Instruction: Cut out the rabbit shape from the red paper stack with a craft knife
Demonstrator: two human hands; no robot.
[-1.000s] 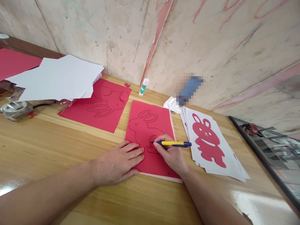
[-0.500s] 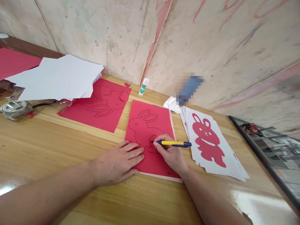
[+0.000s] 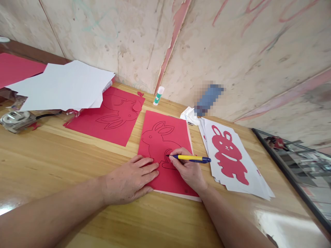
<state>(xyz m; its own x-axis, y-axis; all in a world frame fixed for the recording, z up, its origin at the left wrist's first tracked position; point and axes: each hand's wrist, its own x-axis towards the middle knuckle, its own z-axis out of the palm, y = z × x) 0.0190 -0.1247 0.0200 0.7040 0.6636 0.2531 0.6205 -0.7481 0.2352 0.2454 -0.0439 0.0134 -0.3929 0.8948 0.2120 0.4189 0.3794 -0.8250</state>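
A red sheet (image 3: 165, 181) with a rabbit outlined in dark lines lies on the wooden table. My left hand (image 3: 131, 179) rests flat on its lower left edge, fingers spread and holding nothing. In my right hand (image 3: 190, 171) is a yellow and blue pen (image 3: 191, 158), its tip touching the sheet by the rabbit's hind leg. To the left lies another red sheet (image 3: 113, 134) with a rabbit outline facing the other way. White sheets (image 3: 254, 182) at the right carry a red bunny cutout (image 3: 234, 165).
A glue stick (image 3: 158, 95) stands near the wall. White papers (image 3: 64, 86), more red paper (image 3: 18, 69) and a tape measure (image 3: 17, 120) are at the left. A crumpled white item (image 3: 190, 115) lies behind the sheet. A dark-framed panel (image 3: 287, 168) edges the right.
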